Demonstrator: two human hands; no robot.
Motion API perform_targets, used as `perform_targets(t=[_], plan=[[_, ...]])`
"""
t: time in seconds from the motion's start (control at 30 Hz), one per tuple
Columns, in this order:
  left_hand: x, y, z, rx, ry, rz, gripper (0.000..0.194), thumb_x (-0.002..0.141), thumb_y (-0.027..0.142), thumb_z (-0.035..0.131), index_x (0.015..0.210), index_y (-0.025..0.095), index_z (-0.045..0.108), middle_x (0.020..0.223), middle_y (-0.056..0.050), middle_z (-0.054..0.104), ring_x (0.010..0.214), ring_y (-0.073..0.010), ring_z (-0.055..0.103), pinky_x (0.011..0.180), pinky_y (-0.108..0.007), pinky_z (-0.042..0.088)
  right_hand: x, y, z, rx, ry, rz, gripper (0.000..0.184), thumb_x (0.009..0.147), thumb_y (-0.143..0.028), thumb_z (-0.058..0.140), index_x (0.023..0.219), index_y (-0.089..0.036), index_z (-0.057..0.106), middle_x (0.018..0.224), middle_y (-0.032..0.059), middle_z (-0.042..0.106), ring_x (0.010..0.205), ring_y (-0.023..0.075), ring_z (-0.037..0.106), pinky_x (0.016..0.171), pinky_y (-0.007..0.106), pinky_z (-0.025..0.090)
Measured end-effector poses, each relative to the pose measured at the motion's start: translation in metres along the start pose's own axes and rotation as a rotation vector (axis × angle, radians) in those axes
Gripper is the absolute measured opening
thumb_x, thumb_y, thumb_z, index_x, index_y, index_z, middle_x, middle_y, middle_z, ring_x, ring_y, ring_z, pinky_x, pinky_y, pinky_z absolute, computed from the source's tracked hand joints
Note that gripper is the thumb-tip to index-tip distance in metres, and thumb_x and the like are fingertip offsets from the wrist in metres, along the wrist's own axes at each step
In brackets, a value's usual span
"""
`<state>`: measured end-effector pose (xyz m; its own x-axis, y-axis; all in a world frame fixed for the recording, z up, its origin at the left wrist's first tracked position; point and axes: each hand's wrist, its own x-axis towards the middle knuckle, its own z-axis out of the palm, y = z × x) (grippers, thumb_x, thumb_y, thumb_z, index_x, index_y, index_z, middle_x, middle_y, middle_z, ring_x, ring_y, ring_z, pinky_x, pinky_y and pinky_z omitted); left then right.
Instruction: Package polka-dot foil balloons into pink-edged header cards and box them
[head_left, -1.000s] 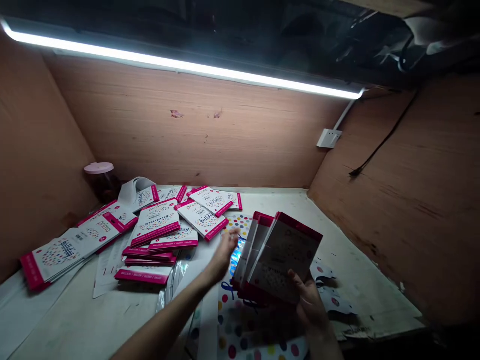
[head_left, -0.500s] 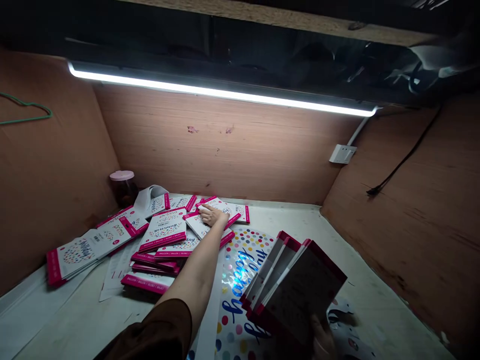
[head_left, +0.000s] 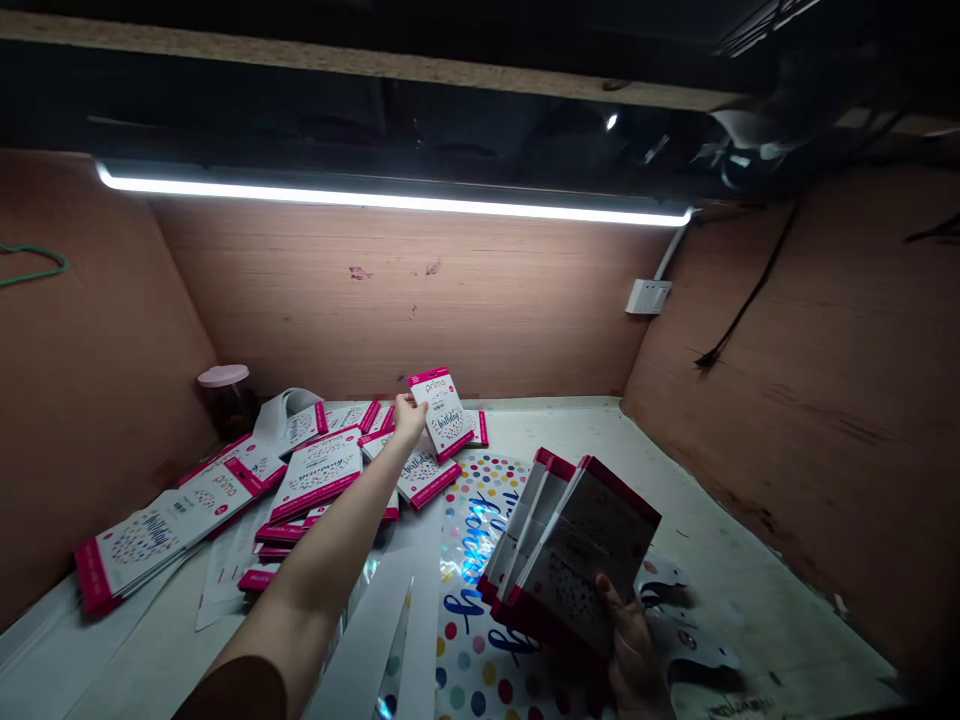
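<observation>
My left hand [head_left: 409,418] is stretched far forward and grips one pink-and-white card packet [head_left: 442,412], lifted off the pile and tilted upright. My right hand [head_left: 634,655] holds a fanned stack of several similar packets [head_left: 574,555] near the lower right, their backs toward me. A loose pile of the same packets [head_left: 315,470] lies on the white work surface under my left arm. A shiny polka-dot foil sheet with blue lettering [head_left: 480,590] lies flat between my hands.
More packets [head_left: 150,525] are spread at the left. A jar with a pink lid [head_left: 223,392] stands in the back left corner. Wooden walls enclose the bench on three sides, with a strip light [head_left: 390,200] overhead and a wall socket [head_left: 649,296] at right.
My left hand reached forward onto the pile, closed on one packet and lifted it up. The stack in my right hand stayed about where it was.
</observation>
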<state>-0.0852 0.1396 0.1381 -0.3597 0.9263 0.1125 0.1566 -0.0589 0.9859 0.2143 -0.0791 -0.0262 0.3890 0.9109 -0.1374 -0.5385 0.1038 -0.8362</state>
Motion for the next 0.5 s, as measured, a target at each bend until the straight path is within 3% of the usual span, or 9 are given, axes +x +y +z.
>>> perform_targets(t=[0.1, 0.2, 0.3, 0.37, 0.43, 0.5], plan=[[-0.041, 0.007, 0.01, -0.106, -0.142, 0.07, 0.035, 0.089, 0.029, 0.064, 0.118, 0.015, 0.05, 0.106, -0.009, 0.066, 0.091, -0.0202, 0.065, 0.08, -0.034, 0.054, -0.006, -0.004, 0.001, -0.005, -0.016, 0.051, 0.079, 0.062, -0.048, 0.084, 0.133, -0.028, 0.055, 0.109, 0.0023, 0.074, 0.108, 0.0305, 0.066, 0.093, 0.045, 0.056], [-0.104, 0.004, 0.014, -0.194, -0.395, 0.103, 0.039, 0.079, 0.039, 0.072, 0.105, 0.017, 0.052, 0.092, -0.007, 0.07, 0.082, -0.0216, 0.068, 0.074, -0.033, 0.055, -0.013, -0.008, 0.007, 0.001, -0.052, 0.061, 0.061, 0.067, -0.045, 0.081, 0.122, -0.028, 0.062, 0.108, 0.003, 0.074, 0.102, 0.0318, 0.068, 0.087, 0.048, 0.058], [-0.162, -0.007, 0.016, -0.298, -0.618, 0.103, 0.043, 0.076, 0.049, 0.074, 0.098, 0.018, 0.053, 0.088, -0.006, 0.069, 0.08, -0.0214, 0.066, 0.072, -0.031, 0.052, -0.018, -0.009, 0.015, 0.015, -0.059, -0.007, 0.059, 0.065, -0.044, 0.082, 0.119, -0.028, 0.063, 0.11, 0.0026, 0.073, 0.103, 0.0317, 0.067, 0.088, 0.05, 0.056], [-0.189, -0.014, 0.02, -0.396, -0.66, 0.094, 0.04, 0.081, 0.051, 0.069, 0.099, 0.019, 0.054, 0.093, -0.006, 0.068, 0.086, -0.0204, 0.065, 0.076, -0.03, 0.049, -0.019, -0.009, 0.018, 0.0, -0.056, -0.034, 0.063, 0.065, -0.044, 0.082, 0.122, -0.027, 0.06, 0.114, 0.0034, 0.072, 0.106, 0.0317, 0.066, 0.088, 0.048, 0.056], [-0.205, -0.02, 0.025, -0.498, -0.625, 0.066, 0.041, 0.086, 0.055, 0.062, 0.103, 0.019, 0.054, 0.099, -0.006, 0.066, 0.091, -0.0207, 0.063, 0.08, -0.03, 0.048, -0.02, -0.01, 0.019, -0.052, -0.036, -0.064, 0.066, 0.064, -0.043, 0.083, 0.123, -0.027, 0.057, 0.115, 0.0041, 0.071, 0.107, 0.0319, 0.064, 0.086, 0.046, 0.056], [-0.216, -0.025, 0.027, -0.584, -0.636, 0.067, 0.053, 0.086, 0.065, 0.055, 0.114, 0.019, 0.051, 0.109, -0.009, 0.064, 0.098, -0.0244, 0.062, 0.086, -0.034, 0.048, -0.022, -0.012, 0.018, -0.149, -0.01, -0.115, 0.072, 0.063, -0.04, 0.085, 0.126, -0.027, 0.053, 0.121, 0.0044, 0.068, 0.113, 0.0321, 0.061, 0.088, 0.044, 0.055]])
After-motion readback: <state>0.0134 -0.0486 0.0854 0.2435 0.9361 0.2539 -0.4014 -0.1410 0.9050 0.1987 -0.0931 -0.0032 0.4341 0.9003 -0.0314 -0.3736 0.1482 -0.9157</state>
